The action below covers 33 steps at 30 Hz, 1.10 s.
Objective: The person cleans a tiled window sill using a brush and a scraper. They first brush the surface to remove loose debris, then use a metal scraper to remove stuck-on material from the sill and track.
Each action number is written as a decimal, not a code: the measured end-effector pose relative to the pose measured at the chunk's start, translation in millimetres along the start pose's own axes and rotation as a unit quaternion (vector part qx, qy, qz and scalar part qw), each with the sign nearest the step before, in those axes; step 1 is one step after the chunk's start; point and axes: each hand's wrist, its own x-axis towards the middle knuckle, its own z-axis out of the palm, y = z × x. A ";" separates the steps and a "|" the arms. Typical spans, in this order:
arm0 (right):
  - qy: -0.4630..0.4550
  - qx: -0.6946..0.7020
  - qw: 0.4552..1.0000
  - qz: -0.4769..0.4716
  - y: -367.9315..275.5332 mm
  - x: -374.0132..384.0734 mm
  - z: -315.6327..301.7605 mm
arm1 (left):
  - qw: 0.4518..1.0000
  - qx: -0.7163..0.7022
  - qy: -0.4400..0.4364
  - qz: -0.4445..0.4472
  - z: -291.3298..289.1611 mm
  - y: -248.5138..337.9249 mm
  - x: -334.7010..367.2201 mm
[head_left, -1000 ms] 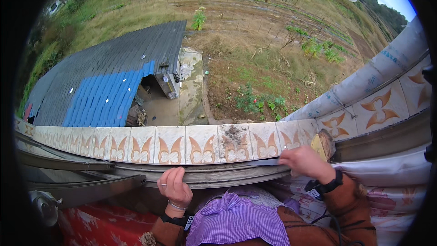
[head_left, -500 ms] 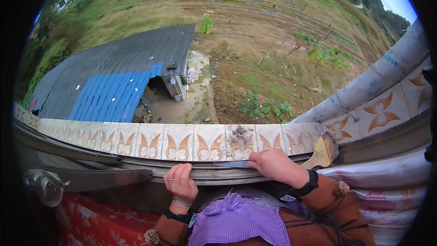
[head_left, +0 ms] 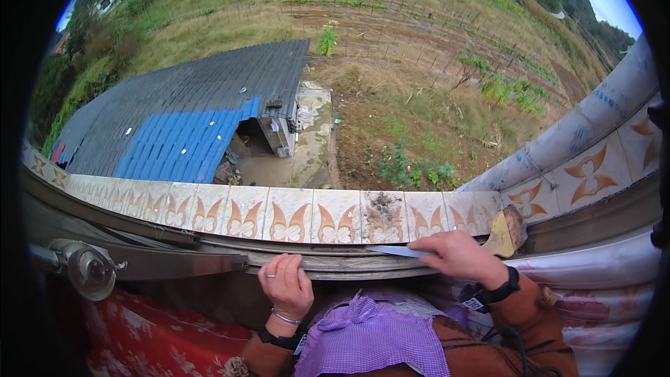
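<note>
My right hand (head_left: pixel 457 257) grips a flat, thin metal blade (head_left: pixel 398 251); its handle is hidden in my fingers, so I cannot tell the exact kind. The blade lies along the grooved window track (head_left: pixel 335 263), its tip pointing left. My left hand (head_left: pixel 287 286) is closed over the near edge of the track, fingers bent onto it, a little left of the blade tip. To the right of my right hand, a brush (head_left: pixel 502 236) with a pale wooden handle rests at the tiled sill, bristles up and to the right.
Beyond the track runs a tiled sill (head_left: pixel 289 220) with dark dirt (head_left: pixel 384 204) on one tile. A window sash (head_left: pixel 181 265) crosses at left, beside a clear round fitting (head_left: pixel 91 270). A plastic-wrapped pipe (head_left: pixel 565 139) slants at right. Outside, far below, is a shed roof (head_left: pixel 188 91).
My right hand has slid the blade rightward along the track. My left hand stays on the edge nearly where it was. The whole view has shifted slightly.
</note>
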 end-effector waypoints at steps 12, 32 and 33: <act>0.067 -0.061 0.993 -0.079 -36.5 45.2 37.9 | 0.999 -0.018 -0.011 -0.035 12.3 10.2 10.5; 0.095 0.114 0.988 -0.043 -19.4 33.1 6.5 | 0.997 -0.078 -0.004 -0.027 -24.6 24.4 55.2; 0.043 0.077 0.996 -0.015 -12.7 24.8 0.5 | 0.998 -0.058 -0.008 -0.033 -28.9 20.7 50.5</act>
